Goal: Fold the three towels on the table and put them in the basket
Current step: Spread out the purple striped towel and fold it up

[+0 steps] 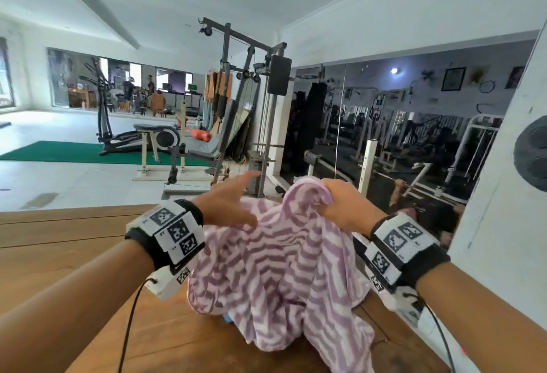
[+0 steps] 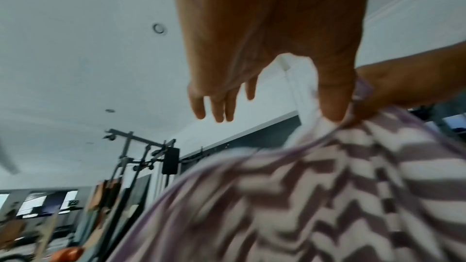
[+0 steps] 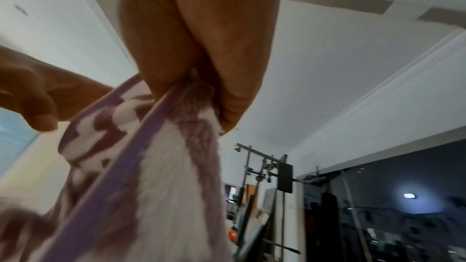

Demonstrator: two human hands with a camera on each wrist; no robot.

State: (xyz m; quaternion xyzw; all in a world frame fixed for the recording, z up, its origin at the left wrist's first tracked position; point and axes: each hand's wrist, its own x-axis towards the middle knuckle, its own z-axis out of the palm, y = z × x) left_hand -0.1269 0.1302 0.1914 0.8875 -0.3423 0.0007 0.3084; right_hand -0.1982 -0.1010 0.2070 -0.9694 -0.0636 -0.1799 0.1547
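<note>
Above the wooden table [image 1: 74, 254], we hold our right hand [image 1: 346, 204] raised with its fingers curled tight round a bunched top of the towel [image 1: 281, 269], a purple and white zigzag cloth. From the right wrist view the thumb and fingers [image 3: 234, 95] pinch the cloth and its purple hem between them, the fabric hanging straight down from the grip. Our right forearm reaches forward and slightly inward, wrist bent a little, with a black band and white marker blocks [image 1: 399, 242] strapped round it.

Our left hand [image 1: 231, 204] is just beside the right, to its left, at about the same height. Its fingers are straight and spread, pointing forward and a bit up, holding nothing. In the left wrist view the four fingers [image 2: 219, 103] stretch into the air, while the thumb lies against the towel's upper edge close to the right hand; whether it presses the cloth or only touches it we cannot tell. This wrist too wears a black band with marker blocks [image 1: 174, 233], and a thin black cable runs down from it.

Lifted at its top, the towel drapes in loose folds, its lower part heaped on the table near us. Behind stand a weight machine [image 1: 251, 100] and a wall mirror [image 1: 414, 121].
</note>
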